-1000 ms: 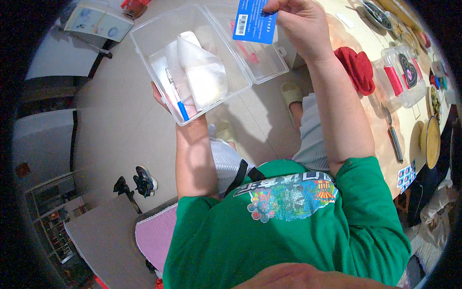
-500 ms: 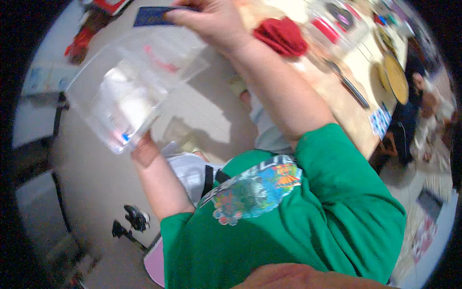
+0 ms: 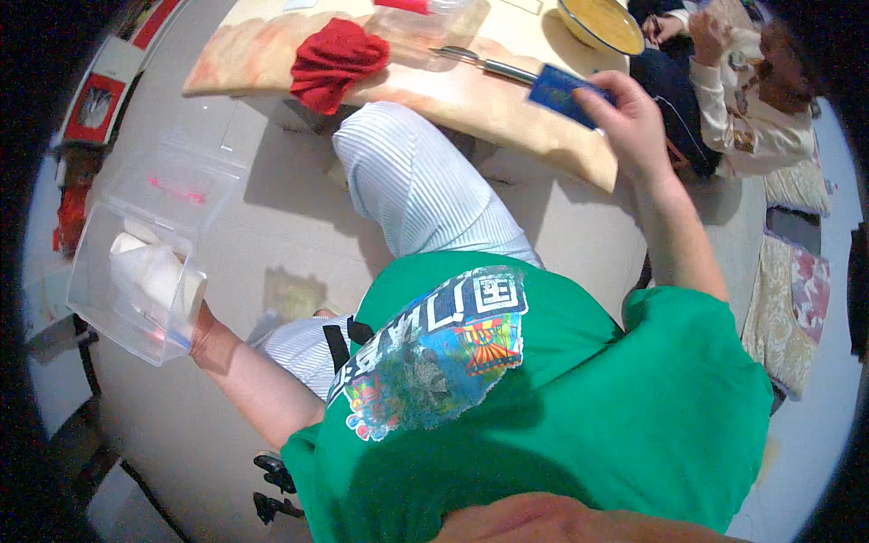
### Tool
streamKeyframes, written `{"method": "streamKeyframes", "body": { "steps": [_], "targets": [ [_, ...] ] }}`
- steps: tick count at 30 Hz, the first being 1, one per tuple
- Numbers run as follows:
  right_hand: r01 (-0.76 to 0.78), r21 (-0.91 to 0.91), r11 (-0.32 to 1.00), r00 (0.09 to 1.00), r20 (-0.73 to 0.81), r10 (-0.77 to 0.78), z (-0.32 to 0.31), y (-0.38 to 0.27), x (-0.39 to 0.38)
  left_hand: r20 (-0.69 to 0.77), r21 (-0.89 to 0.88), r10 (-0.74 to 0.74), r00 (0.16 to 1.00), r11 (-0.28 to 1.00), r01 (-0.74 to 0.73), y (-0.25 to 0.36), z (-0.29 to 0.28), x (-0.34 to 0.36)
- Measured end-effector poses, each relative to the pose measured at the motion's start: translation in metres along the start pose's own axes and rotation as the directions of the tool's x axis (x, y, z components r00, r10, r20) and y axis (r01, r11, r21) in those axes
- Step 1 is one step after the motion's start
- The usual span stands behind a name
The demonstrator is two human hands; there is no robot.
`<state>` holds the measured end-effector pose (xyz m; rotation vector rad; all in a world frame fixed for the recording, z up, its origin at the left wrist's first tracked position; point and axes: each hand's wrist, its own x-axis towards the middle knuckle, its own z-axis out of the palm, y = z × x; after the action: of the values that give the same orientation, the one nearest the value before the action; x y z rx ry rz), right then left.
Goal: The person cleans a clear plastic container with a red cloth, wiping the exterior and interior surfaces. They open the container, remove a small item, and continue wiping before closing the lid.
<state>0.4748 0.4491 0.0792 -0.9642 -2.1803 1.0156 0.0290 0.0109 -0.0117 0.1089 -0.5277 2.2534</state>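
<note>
over the near edge of the table [image 3: 507, 101], right side: right grip [image 3: 632, 122] is clamped on a blue card [image 3: 563, 98]. thumb and fingers pinch it at its right end; the rest sticks out left of the grip, so its free end points back across my body. long axis slants from upper left to lower right, roughly in line with the knife [image 3: 509, 71] on the table. free end overlaps the knife's handle end in view; can't tell from one camera if they touch, looks like the card is above.

key relation: card and clear box [image 3: 100, 290] are well apart, at opposite sides of me. box is out to my left, over the floor, off the table altogether, with its lid [image 3: 204, 167] swung open on the far side and a white folded sheet [image 3: 149, 262] inside. left grip [image 3: 206, 330] bears the box at its near right corner; fingers are behind it, so can't tell how far they're closed.

nearer hand: right for card and knife handle, left for box. red cloth [image 3: 337, 65] sits on the table between the two sides, closer to neither grip's reach than the knife is to my right.
</note>
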Motion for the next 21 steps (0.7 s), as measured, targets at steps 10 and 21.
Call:
{"method": "streamKeyframes", "body": {
  "steps": [10, 21],
  "targets": [
    [-0.544, -0.163, 0.823, 0.825, -0.282, 0.490, -0.030, 0.108, 0.019, 0.140, 0.550, -0.168, 0.976, 0.833, 0.064, -0.064, 0.013, 0.025],
    [-0.480, -0.260, 0.838, 0.842, -0.406, 0.356, -0.022, 0.141, 0.030, 0.124, 0.963, 0.545, 0.829, 0.134, -0.232, -0.086, 0.013, 0.031]
  ]
}}
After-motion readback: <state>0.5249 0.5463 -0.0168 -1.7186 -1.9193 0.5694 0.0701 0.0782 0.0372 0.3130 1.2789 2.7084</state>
